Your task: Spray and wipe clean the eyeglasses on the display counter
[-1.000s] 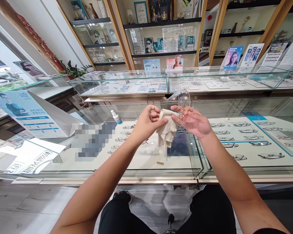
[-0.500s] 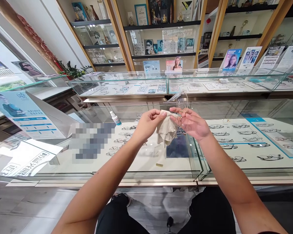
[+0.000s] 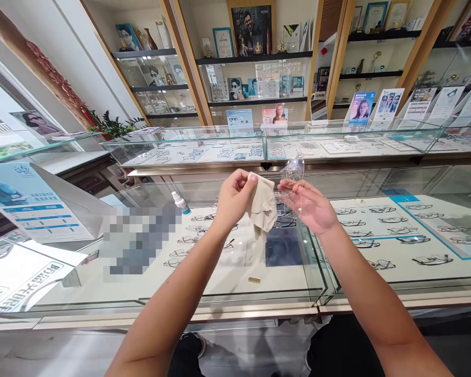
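Note:
Pinched between the thumb and fingers of my left hand point(image 3: 237, 195) is a beige cloth point(image 3: 262, 204), which hangs down over the glass counter. My right hand point(image 3: 312, 204) grips a pair of thin-framed glasses point(image 3: 295, 170) with clear lenses, one lens above the fingers and the other below. A small gap separates the cloth from the glasses. Below the hands, a dark blue rectangle point(image 3: 284, 247) and a small gold-coloured piece point(image 3: 254, 280) show at the counter.
A white spray bottle point(image 3: 181, 203) stands left of my hands. Rows of glasses point(image 3: 400, 230) fill the display on the right. A printed sign point(image 3: 43, 204) stands at the left, with another glass showcase point(image 3: 215, 149) behind the counter.
The cloth has moved left, away from the glasses, with my left hand. It hangs more spread out. The whole view has tilted up slightly.

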A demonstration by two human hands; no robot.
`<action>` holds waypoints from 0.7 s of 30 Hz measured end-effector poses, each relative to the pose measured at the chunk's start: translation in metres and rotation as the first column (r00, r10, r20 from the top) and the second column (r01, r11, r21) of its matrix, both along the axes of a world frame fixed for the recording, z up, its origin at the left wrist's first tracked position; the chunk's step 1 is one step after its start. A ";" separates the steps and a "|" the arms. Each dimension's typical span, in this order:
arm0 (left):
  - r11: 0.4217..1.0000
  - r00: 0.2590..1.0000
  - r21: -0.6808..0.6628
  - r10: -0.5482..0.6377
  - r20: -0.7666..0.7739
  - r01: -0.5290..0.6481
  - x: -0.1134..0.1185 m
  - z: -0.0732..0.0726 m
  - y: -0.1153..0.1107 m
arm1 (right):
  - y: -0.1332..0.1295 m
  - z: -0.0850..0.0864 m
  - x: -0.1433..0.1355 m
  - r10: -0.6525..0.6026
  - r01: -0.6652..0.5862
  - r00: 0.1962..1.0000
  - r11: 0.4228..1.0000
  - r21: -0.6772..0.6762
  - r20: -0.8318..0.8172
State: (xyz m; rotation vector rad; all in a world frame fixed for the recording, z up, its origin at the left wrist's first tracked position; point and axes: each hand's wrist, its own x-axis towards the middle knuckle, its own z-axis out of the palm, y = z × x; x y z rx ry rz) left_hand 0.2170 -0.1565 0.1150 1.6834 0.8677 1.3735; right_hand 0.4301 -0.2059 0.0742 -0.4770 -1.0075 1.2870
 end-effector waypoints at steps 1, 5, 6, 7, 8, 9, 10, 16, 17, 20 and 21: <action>1.000 1.000 0.001 0.012 0.009 -0.012 0.000 0.000 0.003 | 0.000 -0.001 0.000 -0.034 0.034 0.999 0.999 0.003 0.019; 1.000 0.999 -0.006 0.020 0.039 -0.020 -0.002 -0.003 0.012 | 0.003 -0.006 -0.005 -0.058 0.056 0.995 0.998 0.020 0.084; 1.000 0.999 -0.010 0.016 0.048 -0.015 -0.002 -0.006 0.013 | 0.004 -0.008 -0.007 -0.042 0.041 0.995 0.999 0.016 0.094; 1.000 0.998 -0.018 0.010 0.056 -0.009 -0.002 -0.009 0.013 | 0.005 -0.011 -0.010 -0.026 0.026 0.995 1.000 0.009 0.101; 1.000 0.998 -0.028 0.004 0.062 -0.002 -0.001 -0.012 0.014 | 0.006 -0.013 -0.013 -0.015 0.015 0.994 1.000 0.002 0.108; 0.999 0.998 -0.040 -0.005 0.065 0.007 -0.001 -0.016 0.014 | 0.006 -0.015 -0.015 -0.008 0.009 0.993 1.000 -0.007 0.117; 0.999 0.998 -0.052 -0.012 0.067 0.016 0.000 -0.019 0.014 | 0.007 -0.017 -0.017 -0.004 0.006 0.992 1.000 -0.015 0.128; 0.997 0.983 -0.057 -0.031 0.179 0.042 0.002 -0.037 0.016 | 0.008 -0.023 -0.025 -0.027 0.042 0.978 0.997 -0.067 0.206; 0.996 0.979 -0.065 -0.043 0.200 0.057 0.003 -0.039 0.016 | 0.008 -0.024 -0.026 -0.031 0.048 0.977 0.996 -0.074 0.212; 0.990 0.968 -0.094 -0.083 0.237 0.108 0.004 -0.045 0.016 | 0.010 -0.027 -0.028 -0.051 0.074 0.971 0.993 -0.090 0.232; 0.988 0.965 -0.100 -0.093 0.244 0.120 0.005 -0.047 0.016 | 0.011 -0.028 -0.028 -0.062 0.086 0.969 0.992 -0.092 0.239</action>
